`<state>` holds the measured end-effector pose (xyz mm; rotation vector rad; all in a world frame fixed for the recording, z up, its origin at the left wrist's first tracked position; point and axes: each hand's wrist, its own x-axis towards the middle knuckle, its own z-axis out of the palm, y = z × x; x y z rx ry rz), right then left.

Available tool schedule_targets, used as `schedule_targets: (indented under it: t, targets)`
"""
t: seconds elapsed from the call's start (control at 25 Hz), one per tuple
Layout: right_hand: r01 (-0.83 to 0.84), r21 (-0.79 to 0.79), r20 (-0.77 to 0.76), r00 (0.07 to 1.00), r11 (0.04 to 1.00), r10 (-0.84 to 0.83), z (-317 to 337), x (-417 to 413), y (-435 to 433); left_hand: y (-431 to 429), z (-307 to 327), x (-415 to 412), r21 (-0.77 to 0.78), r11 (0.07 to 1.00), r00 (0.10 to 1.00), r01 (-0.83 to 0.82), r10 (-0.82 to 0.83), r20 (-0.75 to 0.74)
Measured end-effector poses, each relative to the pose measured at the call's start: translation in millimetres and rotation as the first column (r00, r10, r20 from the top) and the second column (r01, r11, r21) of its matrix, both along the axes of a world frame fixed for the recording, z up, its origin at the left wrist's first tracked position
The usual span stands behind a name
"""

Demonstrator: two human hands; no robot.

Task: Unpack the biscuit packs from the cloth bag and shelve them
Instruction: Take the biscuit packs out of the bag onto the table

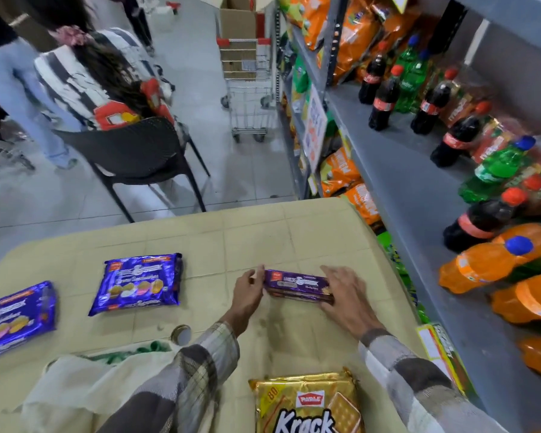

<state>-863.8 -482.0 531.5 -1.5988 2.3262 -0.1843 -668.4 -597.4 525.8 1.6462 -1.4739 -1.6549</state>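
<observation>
Purple biscuit pack (299,285) on table (231,232), left fingers (252,275) pinching one end, right fingers (333,273) gripping the other

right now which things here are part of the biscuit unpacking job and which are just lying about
Part of the job: slim purple pack, held at its ends by the left hand and right hand; two blue packs; gold Krack pack; cloth bag; grey shelf.
Just lying about: soda bottles, black chair, trolley, round lid on the table.
</observation>
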Motion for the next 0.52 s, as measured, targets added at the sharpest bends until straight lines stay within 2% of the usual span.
schedule_targets:
  t: [0.12,0.28,0.4,0.52]
  targets:
    - [0.053,-0.189,-0.009,0.998,0.980,-0.056,6.8,15.6,0.3,-1.3,20.4,41.3,-0.164,0.984,0.997,-0.071,0.067,-0.032]
    - [0.060,-0.392,0.111,0.994,0.918,-0.017,9.2,61.7,-6.1,4.3,31.6,148.8,-0.285,0.953,0.994,-0.106,0.101,-0.030]
    - [0.025,-0.417,0.204,0.977,0.908,0.067,13.3,103.8,-18.1,4.7,32.8,243.9,-0.277,0.924,0.959,-0.263,0.281,0.029]
    - [-0.060,-0.394,0.275,0.945,0.917,0.180,20.7,167.4,-42.2,-4.7,32.6,345.2,-0.286,0.832,0.859,-0.475,0.510,0.056]
